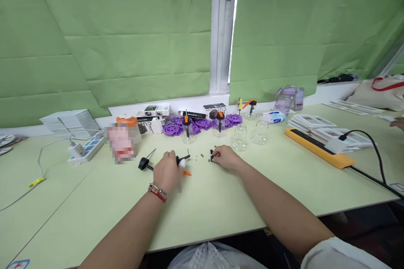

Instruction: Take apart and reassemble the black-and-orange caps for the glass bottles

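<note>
My left hand (167, 171) rests on the pale green table (221, 201) with its fingers curled round a black spray-pump head that has an orange trigger (187, 172); one fingertip wears a white cover. My right hand (224, 156) lies a little to the right, its fingertips pinched on a small black part (211, 158). Another black pump head with a thin dip tube (144, 162) lies just left of my left hand. A few tiny brown bits (198, 156) lie between my hands.
Behind my hands stand clear glass bottles (240, 138), two with pump heads fitted (188, 131), plus purple plastic wheels (173, 129) and small boxes. A white power strip (86, 147) lies left, an orange one (318, 148) right. Another person's fingers (398, 123) show at far right.
</note>
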`<state>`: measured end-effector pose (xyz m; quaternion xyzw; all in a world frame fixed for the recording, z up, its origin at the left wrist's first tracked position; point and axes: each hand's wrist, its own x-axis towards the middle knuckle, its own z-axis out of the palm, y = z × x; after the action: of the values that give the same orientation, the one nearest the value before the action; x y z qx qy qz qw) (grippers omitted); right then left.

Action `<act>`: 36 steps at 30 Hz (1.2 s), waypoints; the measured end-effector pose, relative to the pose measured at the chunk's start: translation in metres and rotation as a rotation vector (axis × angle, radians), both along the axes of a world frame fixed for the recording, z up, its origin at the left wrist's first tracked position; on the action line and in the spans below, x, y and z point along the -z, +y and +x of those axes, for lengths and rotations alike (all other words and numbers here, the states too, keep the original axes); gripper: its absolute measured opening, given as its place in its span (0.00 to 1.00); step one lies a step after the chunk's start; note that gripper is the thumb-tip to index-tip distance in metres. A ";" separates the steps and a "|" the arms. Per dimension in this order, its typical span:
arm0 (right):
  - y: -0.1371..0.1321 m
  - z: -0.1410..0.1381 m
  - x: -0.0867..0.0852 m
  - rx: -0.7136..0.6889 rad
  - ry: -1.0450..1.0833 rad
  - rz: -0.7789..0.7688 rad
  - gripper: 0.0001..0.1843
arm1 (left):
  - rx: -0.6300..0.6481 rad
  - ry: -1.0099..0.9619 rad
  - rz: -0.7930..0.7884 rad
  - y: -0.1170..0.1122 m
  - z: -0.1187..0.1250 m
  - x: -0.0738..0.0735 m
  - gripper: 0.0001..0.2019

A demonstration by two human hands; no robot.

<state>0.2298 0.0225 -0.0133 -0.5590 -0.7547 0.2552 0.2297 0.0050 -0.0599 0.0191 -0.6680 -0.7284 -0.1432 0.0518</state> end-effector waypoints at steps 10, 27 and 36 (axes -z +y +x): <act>0.003 0.006 0.004 -0.004 0.117 -0.067 0.10 | 0.456 0.100 -0.264 0.036 0.070 0.011 0.12; 0.011 0.017 -0.001 -0.065 -0.047 0.047 0.04 | 0.445 0.034 -0.231 0.055 0.077 0.018 0.12; 0.025 0.023 0.008 -0.120 -0.035 0.114 0.05 | 0.395 0.079 -0.245 0.053 0.067 0.020 0.11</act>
<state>0.2528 0.0472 -0.0213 -0.5033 -0.8039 0.2153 0.2324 0.0715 -0.0073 -0.0006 -0.8041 -0.5927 -0.0348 -0.0303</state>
